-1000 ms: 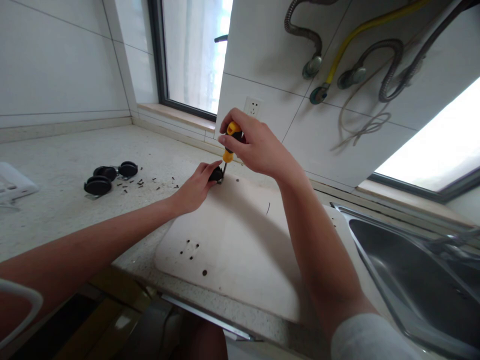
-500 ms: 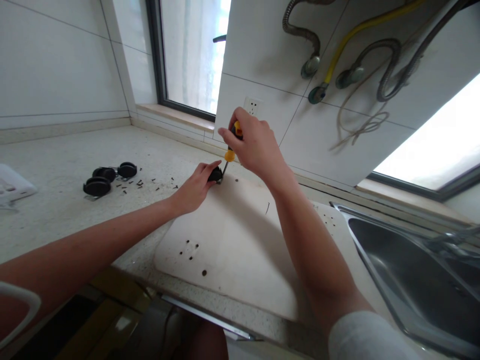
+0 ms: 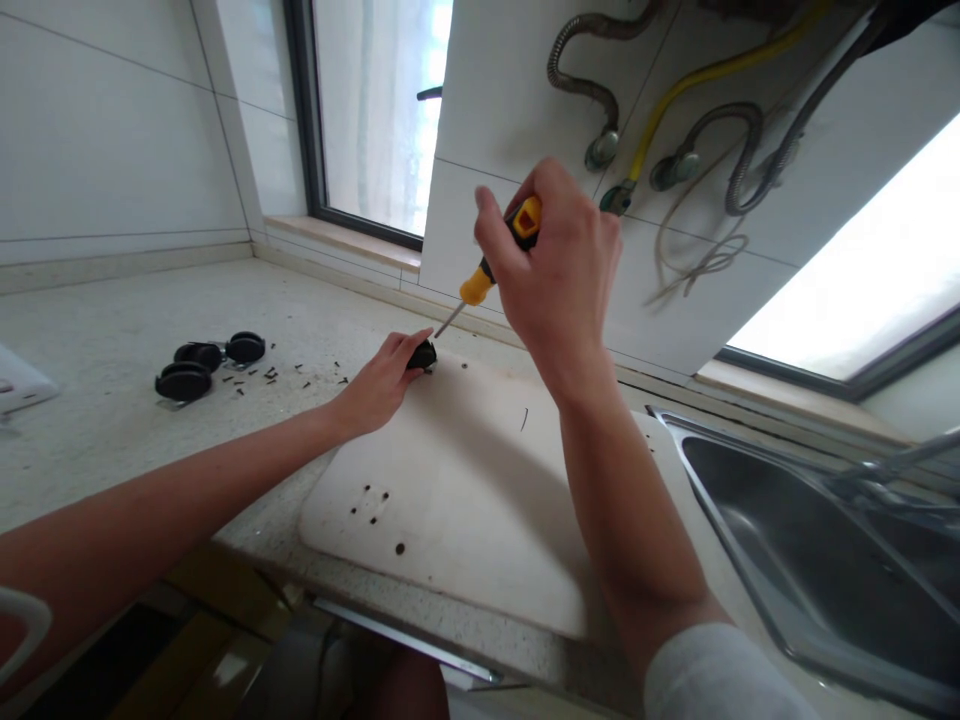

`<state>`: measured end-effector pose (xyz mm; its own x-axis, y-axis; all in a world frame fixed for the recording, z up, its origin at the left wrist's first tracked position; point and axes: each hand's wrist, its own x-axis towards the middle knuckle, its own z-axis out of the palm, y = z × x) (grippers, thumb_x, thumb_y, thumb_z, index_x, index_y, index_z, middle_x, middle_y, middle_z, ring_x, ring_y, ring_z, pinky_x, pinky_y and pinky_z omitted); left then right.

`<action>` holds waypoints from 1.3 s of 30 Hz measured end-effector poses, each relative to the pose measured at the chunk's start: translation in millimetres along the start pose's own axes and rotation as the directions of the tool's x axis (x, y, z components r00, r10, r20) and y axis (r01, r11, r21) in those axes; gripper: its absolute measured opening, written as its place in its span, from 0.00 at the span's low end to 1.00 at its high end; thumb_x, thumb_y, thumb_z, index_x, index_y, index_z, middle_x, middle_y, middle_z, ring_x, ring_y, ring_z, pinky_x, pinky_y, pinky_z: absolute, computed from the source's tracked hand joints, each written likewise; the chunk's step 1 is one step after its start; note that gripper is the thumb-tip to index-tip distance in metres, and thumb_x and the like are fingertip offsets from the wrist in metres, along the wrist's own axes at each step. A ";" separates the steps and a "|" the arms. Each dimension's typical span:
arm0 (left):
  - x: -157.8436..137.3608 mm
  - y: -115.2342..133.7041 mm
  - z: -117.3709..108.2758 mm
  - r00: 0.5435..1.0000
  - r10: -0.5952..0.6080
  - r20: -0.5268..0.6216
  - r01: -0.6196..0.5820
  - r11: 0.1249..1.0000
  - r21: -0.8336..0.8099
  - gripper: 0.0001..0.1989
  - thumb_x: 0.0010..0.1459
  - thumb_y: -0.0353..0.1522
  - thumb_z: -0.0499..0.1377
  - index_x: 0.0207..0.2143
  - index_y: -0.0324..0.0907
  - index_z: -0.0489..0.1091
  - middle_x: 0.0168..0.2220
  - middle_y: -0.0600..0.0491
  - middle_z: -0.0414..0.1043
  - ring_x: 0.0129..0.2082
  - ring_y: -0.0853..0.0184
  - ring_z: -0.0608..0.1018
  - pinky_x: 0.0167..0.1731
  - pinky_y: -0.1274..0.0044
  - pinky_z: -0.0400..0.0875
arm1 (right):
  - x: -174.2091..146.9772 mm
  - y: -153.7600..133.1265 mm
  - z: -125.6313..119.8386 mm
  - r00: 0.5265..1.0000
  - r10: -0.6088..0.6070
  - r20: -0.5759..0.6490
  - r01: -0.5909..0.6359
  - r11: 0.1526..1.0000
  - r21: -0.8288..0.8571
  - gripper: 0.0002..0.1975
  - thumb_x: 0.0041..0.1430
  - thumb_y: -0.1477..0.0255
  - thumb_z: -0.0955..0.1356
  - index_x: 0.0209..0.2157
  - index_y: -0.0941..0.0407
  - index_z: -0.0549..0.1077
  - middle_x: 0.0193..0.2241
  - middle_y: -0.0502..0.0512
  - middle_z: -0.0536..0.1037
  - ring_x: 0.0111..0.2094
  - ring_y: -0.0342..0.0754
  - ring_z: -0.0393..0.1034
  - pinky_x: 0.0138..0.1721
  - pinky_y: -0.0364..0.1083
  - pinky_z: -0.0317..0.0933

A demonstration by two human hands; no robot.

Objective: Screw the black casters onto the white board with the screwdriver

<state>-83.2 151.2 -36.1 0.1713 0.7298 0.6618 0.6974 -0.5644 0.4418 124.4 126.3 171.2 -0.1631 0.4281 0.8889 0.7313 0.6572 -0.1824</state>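
Presently, the left hand [image 3: 386, 380] is almost closed, with its thumb and fingers pinching a black wheel [image 3: 423, 354], which sits at its fingertips, near the far left corner of a white board [image 3: 457, 510]. The right hand [image 3: 559, 270] is higher and to the right of it, with its fingers curled round the handle of a yellow and black screwdriver [image 3: 477, 287], while its thumb points upward. From this hand the shaft slopes down to the left, and its tip is just beside the black wheel (if it touches, I cannot tell).

To the left of the left hand, on the pale counter [image 3: 135, 300], small screws [image 3: 271, 374] lie scattered, and farther left there are three more wheels [image 3: 183, 382], also black, close together. Nearer to the person than the left hand, the board shows four small holes [image 3: 373, 520] in a group. Well to the right of the right hand is a steel sink [image 3: 750, 540]
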 end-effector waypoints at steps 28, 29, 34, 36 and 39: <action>-42.8 -75.3 -137.9 0.850 -0.492 0.187 0.324 0.769 0.550 0.13 0.65 0.39 0.61 0.38 0.45 0.85 0.44 0.44 0.86 0.45 0.53 0.84 0.50 0.67 0.74 | -15.6 -27.9 -15.2 0.980 -0.175 -0.095 0.178 0.984 0.018 0.18 0.72 0.56 0.71 0.32 0.52 0.69 0.24 0.47 0.70 0.25 0.45 0.60 0.35 0.51 0.49; -47.4 -75.0 -130.7 0.841 -0.503 0.200 0.321 0.761 0.564 0.14 0.65 0.40 0.61 0.39 0.44 0.85 0.45 0.43 0.86 0.45 0.53 0.84 0.49 0.67 0.74 | -16.7 -29.2 -15.0 0.980 -0.181 -0.078 0.183 0.983 0.021 0.18 0.72 0.55 0.71 0.32 0.52 0.69 0.24 0.47 0.70 0.25 0.45 0.61 0.35 0.51 0.50; -55.4 -72.7 -110.5 0.818 -0.538 0.203 0.339 0.736 0.586 0.16 0.68 0.38 0.56 0.40 0.42 0.84 0.48 0.40 0.83 0.46 0.50 0.83 0.46 0.66 0.73 | -21.7 -31.8 -13.0 0.983 -0.179 -0.042 0.180 0.983 0.029 0.19 0.72 0.54 0.71 0.33 0.52 0.70 0.26 0.48 0.73 0.26 0.45 0.64 0.34 0.50 0.52; -56.3 -71.8 -107.6 0.823 -0.535 0.192 0.351 0.744 0.569 0.16 0.69 0.36 0.54 0.39 0.42 0.83 0.47 0.40 0.83 0.47 0.49 0.83 0.48 0.65 0.73 | -23.5 -31.4 -11.4 0.983 -0.178 -0.036 0.179 0.982 0.052 0.19 0.72 0.54 0.71 0.32 0.51 0.69 0.25 0.48 0.73 0.26 0.45 0.63 0.33 0.49 0.51; -57.1 -69.3 -103.6 0.834 -0.530 0.155 0.388 0.762 0.518 0.13 0.68 0.35 0.56 0.36 0.41 0.80 0.46 0.39 0.82 0.48 0.48 0.83 0.51 0.63 0.74 | -26.2 -30.6 -7.8 0.982 -0.187 -0.019 0.188 0.978 0.088 0.19 0.71 0.55 0.72 0.31 0.51 0.67 0.24 0.47 0.71 0.25 0.44 0.62 0.33 0.49 0.52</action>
<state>-213.4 108.6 -41.8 -0.1184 0.9674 0.2237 0.9587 0.0528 0.2794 111.4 90.1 156.8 -0.2843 0.2861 0.9151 0.6266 0.7778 -0.0485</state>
